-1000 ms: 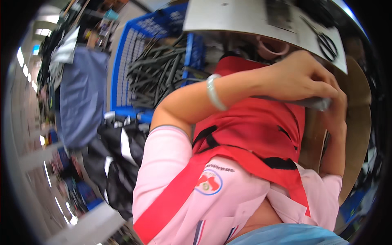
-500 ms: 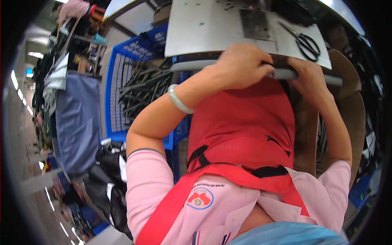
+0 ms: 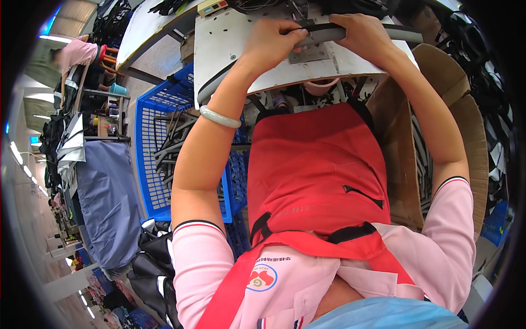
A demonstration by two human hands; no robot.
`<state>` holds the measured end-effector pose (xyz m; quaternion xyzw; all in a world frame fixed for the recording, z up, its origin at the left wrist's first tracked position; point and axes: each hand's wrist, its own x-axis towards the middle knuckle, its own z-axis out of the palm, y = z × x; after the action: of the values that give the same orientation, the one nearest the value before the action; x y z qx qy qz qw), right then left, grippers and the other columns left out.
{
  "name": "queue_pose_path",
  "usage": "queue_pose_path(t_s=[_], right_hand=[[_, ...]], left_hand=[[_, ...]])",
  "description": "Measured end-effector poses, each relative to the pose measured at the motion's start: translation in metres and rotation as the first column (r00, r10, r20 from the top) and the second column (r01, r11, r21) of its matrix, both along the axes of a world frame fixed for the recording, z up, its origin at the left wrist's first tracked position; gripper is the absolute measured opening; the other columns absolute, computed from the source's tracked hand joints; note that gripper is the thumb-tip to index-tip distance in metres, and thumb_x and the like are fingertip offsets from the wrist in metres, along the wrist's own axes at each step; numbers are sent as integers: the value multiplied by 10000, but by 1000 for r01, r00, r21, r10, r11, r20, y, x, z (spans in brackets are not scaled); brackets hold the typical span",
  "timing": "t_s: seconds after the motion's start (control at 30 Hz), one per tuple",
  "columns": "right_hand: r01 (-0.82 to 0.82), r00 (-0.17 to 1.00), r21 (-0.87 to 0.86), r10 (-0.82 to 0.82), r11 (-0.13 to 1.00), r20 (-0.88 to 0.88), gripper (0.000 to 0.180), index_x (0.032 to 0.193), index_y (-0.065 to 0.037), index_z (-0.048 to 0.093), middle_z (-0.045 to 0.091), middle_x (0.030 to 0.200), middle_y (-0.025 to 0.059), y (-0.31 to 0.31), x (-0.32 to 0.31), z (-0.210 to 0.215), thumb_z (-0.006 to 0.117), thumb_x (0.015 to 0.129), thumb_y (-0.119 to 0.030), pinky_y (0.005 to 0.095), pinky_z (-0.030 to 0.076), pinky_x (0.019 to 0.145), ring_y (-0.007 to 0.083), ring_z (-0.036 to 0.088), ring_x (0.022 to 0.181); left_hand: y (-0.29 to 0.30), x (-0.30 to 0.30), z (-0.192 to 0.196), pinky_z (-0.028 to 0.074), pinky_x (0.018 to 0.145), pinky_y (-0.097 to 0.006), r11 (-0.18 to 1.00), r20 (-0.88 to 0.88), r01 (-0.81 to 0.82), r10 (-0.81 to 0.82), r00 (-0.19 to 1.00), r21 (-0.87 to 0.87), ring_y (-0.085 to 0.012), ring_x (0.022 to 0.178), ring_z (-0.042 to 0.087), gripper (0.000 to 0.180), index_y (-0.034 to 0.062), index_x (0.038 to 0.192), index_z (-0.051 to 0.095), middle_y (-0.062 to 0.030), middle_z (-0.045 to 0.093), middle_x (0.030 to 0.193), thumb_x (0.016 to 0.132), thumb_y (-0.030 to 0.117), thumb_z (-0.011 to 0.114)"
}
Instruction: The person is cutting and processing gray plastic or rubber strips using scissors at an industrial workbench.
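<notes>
A long grey tube-like strip (image 3: 326, 36) with a black band along its far side lies across the white worktable, bowed, its ends reaching out past both hands. My left hand (image 3: 271, 45) pinches it left of the middle, thumb and forefinger on the band. Farther right, my right hand (image 3: 362, 37) is closed over the strip, fingers on top. Between and just below the hands lies a metal plate (image 3: 309, 57) set in the tabletop. Part of a machine (image 3: 299, 10) stands right behind the strip, mostly cut off by the upper edge.
Left of the worktable (image 3: 219, 41) stands a blue plastic crate (image 3: 143, 164) with several grey strips. An open cardboard box (image 3: 402, 159) holding similar strips is at the right. A pink basin (image 3: 320, 86) shows under the table. Another person (image 3: 79, 55) is far left.
Both hands have moved forward and up from the table's near edge, carrying the strip over the metal plate. My view has shifted, and the scissors seen earlier on the table no longer show.
</notes>
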<state>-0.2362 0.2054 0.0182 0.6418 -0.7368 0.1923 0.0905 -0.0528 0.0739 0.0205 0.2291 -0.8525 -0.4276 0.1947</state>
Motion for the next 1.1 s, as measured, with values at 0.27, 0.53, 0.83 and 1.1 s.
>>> queue_pose_path(t_s=[0.27, 0.53, 0.83, 1.1], right_hand=[[-2, 1000, -36, 2, 999, 23, 439, 1124, -55, 635, 670, 843, 149, -8, -6, -4, 706, 723, -220, 415, 501, 757, 346, 635, 820], [52, 993, 80, -44, 995, -107, 306, 984, -107, 702, 672, 775, 175, -39, -23, 0, 652, 738, -282, 466, 515, 659, 357, 662, 756], [40, 998, -117, -44, 992, -36, 310, 977, -42, 643, 644, 924, 164, 24, -3, -3, 704, 694, -154, 422, 503, 762, 358, 622, 914], [-510, 797, 350, 585, 786, -150, 118, 830, -73, 595, 624, 967, 115, 23, 157, -66, 590, 716, -106, 414, 513, 795, 288, 623, 941]], left_hand=[[-9, -7, -4, 444, 477, -239, 999, -68, 24, -21, 997, 42, -71, 509, 546, 273, 2, 976, 721, -49, 676, 665, 871, 245, 655], [-50, -29, -26, 475, 528, -250, 995, -105, 67, -60, 993, 70, -89, 541, 567, 262, 8, 945, 729, -82, 685, 692, 864, 248, 663], [-59, 21, -14, 433, 487, -278, 990, -89, -139, 137, 987, -18, -115, 522, 540, 215, -36, 887, 716, -55, 622, 615, 900, 150, 610], [40, -15, -21, 504, 633, -323, 973, 0, 169, -171, 985, 156, -154, 622, 601, 315, 3, 901, 711, -86, 665, 681, 843, 308, 659]])
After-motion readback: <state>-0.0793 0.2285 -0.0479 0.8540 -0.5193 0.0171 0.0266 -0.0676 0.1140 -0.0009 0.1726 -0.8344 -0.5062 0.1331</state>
